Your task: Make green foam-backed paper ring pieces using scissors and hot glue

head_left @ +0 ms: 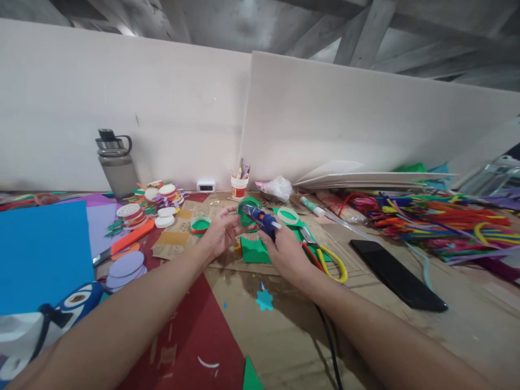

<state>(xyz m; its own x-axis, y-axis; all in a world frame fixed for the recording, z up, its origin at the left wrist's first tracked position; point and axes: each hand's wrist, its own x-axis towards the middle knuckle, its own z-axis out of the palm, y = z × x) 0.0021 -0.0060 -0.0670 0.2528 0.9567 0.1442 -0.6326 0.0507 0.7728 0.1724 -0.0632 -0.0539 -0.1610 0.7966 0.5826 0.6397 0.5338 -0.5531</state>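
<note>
My right hand is wrapped round a blue hot glue gun, whose nozzle points away to the upper left. A black cord trails toward me below it. In my left hand the fingers pinch a green ring, right at the gun's tip. Where the nozzle meets the ring is partly hidden by the gun. Just beneath lies a green sheet piece. Another green-lined ring rests left of my hand, and a pale ring sits to the right on green sheet.
Scissors with yellow and red handles lie right of my hand, beside a black phone. Pipe cleaners are heaped at right. An orange cutter, lilac discs and a bottle stand or lie left. A pen cup stands behind.
</note>
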